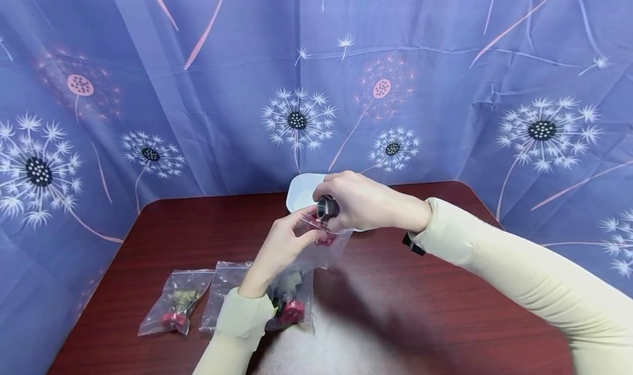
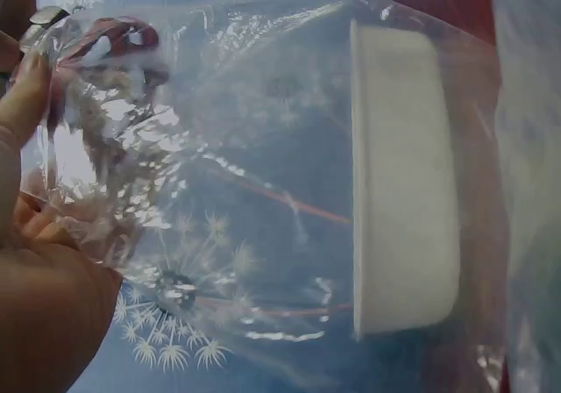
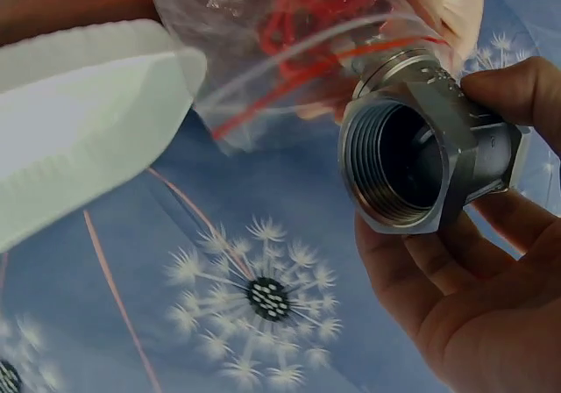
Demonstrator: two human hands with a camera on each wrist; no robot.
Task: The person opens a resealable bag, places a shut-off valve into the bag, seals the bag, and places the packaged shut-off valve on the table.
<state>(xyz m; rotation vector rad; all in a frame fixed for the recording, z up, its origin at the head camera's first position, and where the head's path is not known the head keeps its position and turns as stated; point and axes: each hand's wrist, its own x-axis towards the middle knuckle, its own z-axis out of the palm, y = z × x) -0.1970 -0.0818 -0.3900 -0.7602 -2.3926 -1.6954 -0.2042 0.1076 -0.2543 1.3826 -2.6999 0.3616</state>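
Over the middle of the table, my right hand point(image 1: 360, 200) grips the silvery hexagonal body of a threaded metal valve point(image 3: 478, 152), its open end facing the right wrist camera. The valve's red handwheel point(image 3: 279, 26) lies within a clear zip bag point(image 2: 263, 139) with a red strip along its mouth. Fingers and thumb of my left hand point(image 1: 279, 244) pinch that bag near its opening, around the wheel end. The metal body sticks out of the bag's mouth. Behind the hands stands a white plastic tub point(image 1: 298, 192), partly hidden by my right hand.
At the table's left lies a bagged brass valve with a red handle point(image 1: 174, 317). Beside it, partly under my left forearm, are more clear bags, one holding a valve with a red handwheel point(image 1: 293, 311). A blue dandelion-print curtain point(image 1: 237, 89) hangs behind the dark red table point(image 1: 395, 298).
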